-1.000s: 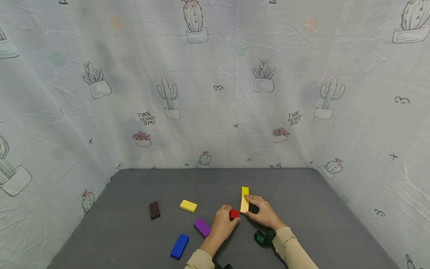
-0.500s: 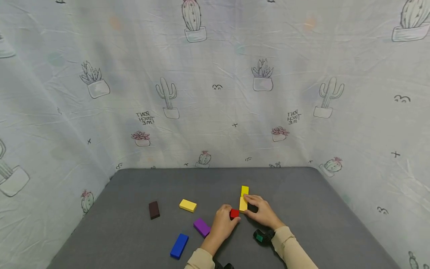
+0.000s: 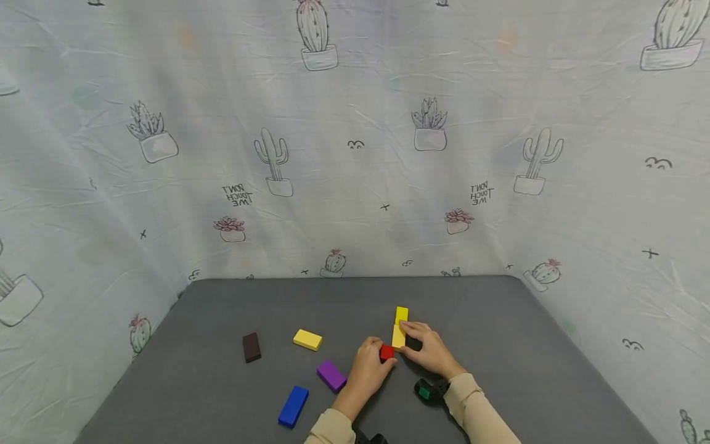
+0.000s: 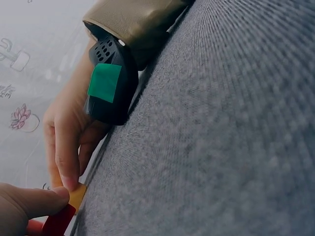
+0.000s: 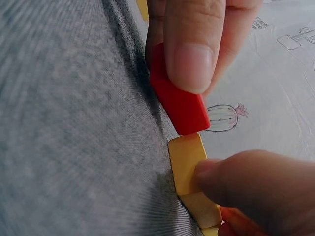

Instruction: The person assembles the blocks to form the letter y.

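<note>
My left hand (image 3: 363, 373) pinches a small red block (image 3: 386, 353) between thumb and fingers. My right hand (image 3: 432, 351) holds a yellow block (image 3: 398, 337) from its right side, thumb at the near end and fingers toward the far end. Beyond it, a second yellow block (image 3: 402, 315) continues in line. In the right wrist view, the end of the red block (image 5: 184, 108) sits right at the end of the yellow block (image 5: 187, 164), at a slight angle. Fingers partly cover both blocks. The left wrist view shows the red block (image 4: 59, 221) beside a sliver of yellow (image 4: 77, 196).
On the grey table (image 3: 222, 407) to the left lie a dark brown block (image 3: 252, 348), another yellow block (image 3: 307, 340), a purple block (image 3: 331, 376) and a blue block (image 3: 293, 407). A cactus-print curtain (image 3: 333, 185) stands behind. A black wrist device (image 3: 429, 391) hangs under the right wrist.
The red block in my left hand has come slightly closer to the near end of the yellow block. The head view has drifted slightly; the other blocks lie as before.
</note>
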`<state>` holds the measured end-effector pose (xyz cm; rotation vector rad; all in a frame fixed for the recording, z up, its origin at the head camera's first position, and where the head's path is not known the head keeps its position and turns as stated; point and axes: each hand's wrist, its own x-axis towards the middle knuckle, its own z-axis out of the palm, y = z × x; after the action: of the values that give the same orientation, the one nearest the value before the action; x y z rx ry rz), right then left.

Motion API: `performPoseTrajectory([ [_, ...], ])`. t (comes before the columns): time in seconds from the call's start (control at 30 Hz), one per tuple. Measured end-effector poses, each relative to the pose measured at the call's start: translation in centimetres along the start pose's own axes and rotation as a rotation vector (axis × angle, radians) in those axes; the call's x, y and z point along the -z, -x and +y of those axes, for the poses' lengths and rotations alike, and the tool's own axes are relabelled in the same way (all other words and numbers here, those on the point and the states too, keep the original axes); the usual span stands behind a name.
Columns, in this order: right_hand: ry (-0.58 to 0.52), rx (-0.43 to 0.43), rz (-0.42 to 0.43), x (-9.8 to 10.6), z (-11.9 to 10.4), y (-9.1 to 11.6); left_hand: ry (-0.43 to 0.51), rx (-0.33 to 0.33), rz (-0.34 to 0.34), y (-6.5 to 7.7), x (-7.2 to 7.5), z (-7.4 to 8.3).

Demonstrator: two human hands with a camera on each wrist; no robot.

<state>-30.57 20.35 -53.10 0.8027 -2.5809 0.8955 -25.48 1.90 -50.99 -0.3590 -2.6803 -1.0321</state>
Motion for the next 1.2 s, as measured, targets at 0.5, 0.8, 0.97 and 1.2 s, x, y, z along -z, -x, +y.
performPoseTrajectory([
  [0.5,-0.032,-0.044,-0.009,0.19,-0.63,-0.09,-0.018,0.004,-0.026,-0.14,-0.32,0.23],
  [0.8,-0.038,-0.06,-0.02,0.07,-0.66,0.03,-0.027,-0.027,-0.044,-0.17,-0.56,0.15],
  [0.97,-0.048,-0.073,-0.017,0.03,-0.71,-0.05,-0.023,-0.025,-0.042,-0.28,-0.51,0.13],
  [1.2,-0.043,-0.071,-0.006,0.01,-0.68,-0.09,-0.016,-0.011,-0.046,-0.38,-0.57,0.09],
])
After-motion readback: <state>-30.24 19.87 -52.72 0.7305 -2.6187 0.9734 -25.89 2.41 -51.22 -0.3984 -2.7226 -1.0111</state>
